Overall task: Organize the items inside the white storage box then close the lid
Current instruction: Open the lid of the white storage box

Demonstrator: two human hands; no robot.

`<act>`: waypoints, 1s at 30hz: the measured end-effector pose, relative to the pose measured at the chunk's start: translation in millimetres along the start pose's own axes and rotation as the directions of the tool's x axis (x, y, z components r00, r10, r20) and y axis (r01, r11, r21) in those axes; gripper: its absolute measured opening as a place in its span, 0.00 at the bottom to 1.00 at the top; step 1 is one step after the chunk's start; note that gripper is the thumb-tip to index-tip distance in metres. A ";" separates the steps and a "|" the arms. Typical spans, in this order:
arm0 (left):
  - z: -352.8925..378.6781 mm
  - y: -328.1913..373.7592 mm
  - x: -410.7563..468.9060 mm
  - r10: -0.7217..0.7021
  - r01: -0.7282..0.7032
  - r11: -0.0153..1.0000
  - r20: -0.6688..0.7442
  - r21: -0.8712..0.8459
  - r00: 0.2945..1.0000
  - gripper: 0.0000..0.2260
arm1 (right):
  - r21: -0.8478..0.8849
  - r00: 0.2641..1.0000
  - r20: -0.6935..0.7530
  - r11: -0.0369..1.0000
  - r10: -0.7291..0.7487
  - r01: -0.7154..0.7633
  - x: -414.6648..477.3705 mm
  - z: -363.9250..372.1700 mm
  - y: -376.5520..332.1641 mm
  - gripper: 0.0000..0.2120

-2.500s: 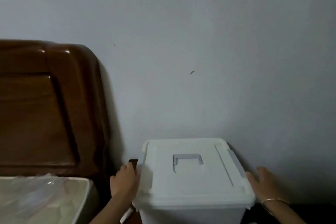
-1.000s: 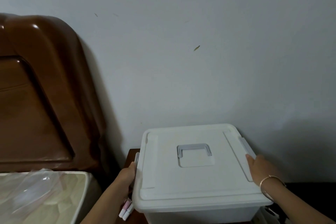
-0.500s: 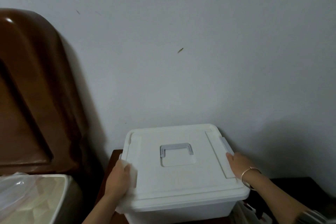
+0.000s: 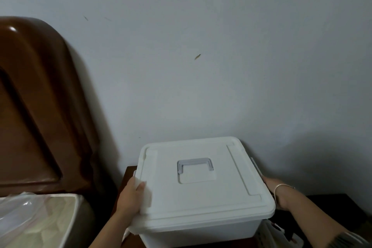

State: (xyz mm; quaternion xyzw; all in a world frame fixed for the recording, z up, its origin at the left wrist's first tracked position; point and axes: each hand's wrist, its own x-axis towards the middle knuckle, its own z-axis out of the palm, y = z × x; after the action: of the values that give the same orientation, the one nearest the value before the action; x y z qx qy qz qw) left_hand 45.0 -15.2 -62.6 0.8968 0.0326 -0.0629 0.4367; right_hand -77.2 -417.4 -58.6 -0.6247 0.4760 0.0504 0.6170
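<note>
As left hand [image 4: 130, 197] grips lid [image 4: 201, 193] edge, right hand [image 4: 272, 184] touches white box [image 4: 201, 229].

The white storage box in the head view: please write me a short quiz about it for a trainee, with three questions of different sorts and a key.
1. True or false: the lid is off the white storage box.
2. Where is the left hand? A, on the middle of the lid. B, at the left edge of the box. C, flat on the wall.
3. Which wrist bears the thin bracelet?
Key: 1 false; 2 B; 3 the right wrist.
</note>
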 end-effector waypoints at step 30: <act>-5.9 2.8 -81.9 -0.075 0.080 0.994 0.070 -0.073 0.995 0.21 | -0.435 0.881 -0.044 0.803 -0.472 0.408 -88.3 -14.1 76.1 0.21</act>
State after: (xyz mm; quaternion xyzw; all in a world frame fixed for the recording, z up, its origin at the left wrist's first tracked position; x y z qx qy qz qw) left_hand -35.3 -12.6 -45.3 0.8752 0.0550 -0.1088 0.4682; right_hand -182.5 -365.6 -52.8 -0.8360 0.3408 -0.0420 0.4279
